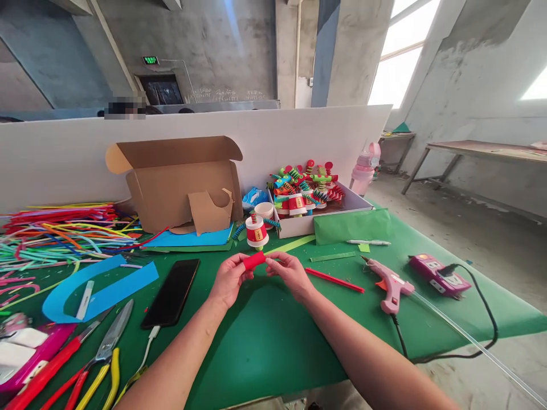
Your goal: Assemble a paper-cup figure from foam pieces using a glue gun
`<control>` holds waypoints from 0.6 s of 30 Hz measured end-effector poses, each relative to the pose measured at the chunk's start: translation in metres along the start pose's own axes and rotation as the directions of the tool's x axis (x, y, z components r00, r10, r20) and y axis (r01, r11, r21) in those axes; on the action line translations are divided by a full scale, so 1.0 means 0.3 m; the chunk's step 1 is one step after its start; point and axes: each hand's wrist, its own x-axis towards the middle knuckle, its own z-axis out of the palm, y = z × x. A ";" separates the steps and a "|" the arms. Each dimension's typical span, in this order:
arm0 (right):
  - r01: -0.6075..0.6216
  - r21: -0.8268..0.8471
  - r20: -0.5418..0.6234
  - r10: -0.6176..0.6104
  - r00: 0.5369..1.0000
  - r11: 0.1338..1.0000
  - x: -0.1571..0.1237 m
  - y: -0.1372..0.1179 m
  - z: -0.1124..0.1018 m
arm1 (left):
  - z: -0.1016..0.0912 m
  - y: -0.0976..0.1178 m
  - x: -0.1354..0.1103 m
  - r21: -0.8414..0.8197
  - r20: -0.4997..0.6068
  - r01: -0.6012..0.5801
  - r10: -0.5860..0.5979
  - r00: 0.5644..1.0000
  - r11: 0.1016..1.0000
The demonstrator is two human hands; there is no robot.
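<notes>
Between my hands, a little above the green table, is a small red paper roll. My left hand pinches it from the left with thumb and fingers. At its right end, the thumb and fingertips of my right hand close on the edge. Just behind the roll stands a paper-cup figure with a red band and coiled arms. To the right of my right hand lies a folded red paper strip. A green paper strip lies behind my hands.
On the right are a pink glue gun with a long glue stick and a purple power strip. A white box holds several paper figures. Left are a phone, scissors, blue paper, pipe cleaners and a cardboard box.
</notes>
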 end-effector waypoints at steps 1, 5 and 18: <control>0.002 -0.003 0.012 -0.002 1.000 1.000 -0.001 0.001 0.001 | 0.005 -0.001 -0.002 0.021 0.001 -0.023 0.023 1.000 1.000; 0.033 -0.018 0.040 -0.032 0.999 0.999 0.000 0.002 -0.008 | 0.019 0.003 -0.012 0.083 0.020 -0.100 0.098 0.995 0.992; 0.110 -0.113 0.008 -0.110 0.994 0.987 0.019 0.017 -0.034 | -0.016 0.013 -0.005 -0.038 0.147 0.196 -0.189 0.971 0.980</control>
